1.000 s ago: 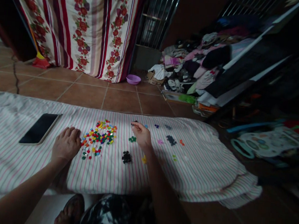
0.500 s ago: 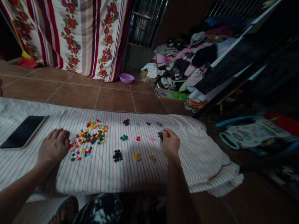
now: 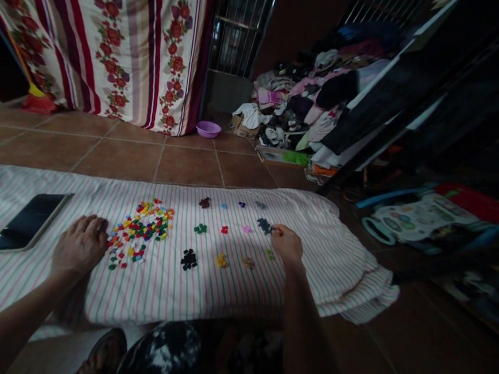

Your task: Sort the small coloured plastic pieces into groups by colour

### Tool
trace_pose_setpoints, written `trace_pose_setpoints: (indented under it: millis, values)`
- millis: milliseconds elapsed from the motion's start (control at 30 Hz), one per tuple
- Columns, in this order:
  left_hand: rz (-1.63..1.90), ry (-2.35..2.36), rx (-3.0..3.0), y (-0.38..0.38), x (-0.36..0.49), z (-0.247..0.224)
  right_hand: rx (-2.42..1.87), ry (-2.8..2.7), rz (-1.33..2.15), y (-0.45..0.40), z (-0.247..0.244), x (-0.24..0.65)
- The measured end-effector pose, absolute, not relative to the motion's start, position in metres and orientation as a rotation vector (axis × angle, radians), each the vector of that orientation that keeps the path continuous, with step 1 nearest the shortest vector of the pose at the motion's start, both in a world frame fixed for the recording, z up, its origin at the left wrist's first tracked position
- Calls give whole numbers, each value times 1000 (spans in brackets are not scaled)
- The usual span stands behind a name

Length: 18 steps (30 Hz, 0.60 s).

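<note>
My left hand [image 3: 80, 246] rests palm down on the striped cloth [image 3: 145, 300], fingers lying loosely, against the left edge of a mixed heap of small coloured pieces [image 3: 143, 225]. Over on the right, my right hand [image 3: 288, 245] has its fingertips pinched together beside a dark grey cluster [image 3: 264, 225]; whatever is between them is too small to make out. Small sorted clusters lie between the hands: black [image 3: 189, 259], green [image 3: 200, 228], brown [image 3: 204, 202], red [image 3: 224, 229], yellow [image 3: 221, 260], tan [image 3: 248, 263], pink [image 3: 247, 229] and lime green [image 3: 269, 254].
A phone [image 3: 28, 222] lies on the cloth left of my left hand. Light blue [image 3: 224, 206], dark blue [image 3: 242, 204] and grey pieces [image 3: 260, 204] sit along the far side. Beyond are a purple basin [image 3: 208, 129] and a heap of clothes [image 3: 299, 99].
My right hand has drawn slightly right off the dark grey cluster, which now shows more fully, as does the lime green one. The whole view has shifted a little; my left hand stays by the heap.
</note>
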<state>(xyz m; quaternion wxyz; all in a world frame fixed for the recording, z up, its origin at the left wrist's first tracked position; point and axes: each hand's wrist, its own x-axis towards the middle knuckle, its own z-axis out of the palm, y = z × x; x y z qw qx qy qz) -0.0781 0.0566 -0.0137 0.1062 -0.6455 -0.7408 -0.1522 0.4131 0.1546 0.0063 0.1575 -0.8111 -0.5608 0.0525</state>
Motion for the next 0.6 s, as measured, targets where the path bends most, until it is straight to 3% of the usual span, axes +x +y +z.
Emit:
trace_pose_setpoints:
  millis: [600]
  values:
    - [-368,-2122,-1844,58,-83,-23,-2111,-1557,212,161,-6,418]
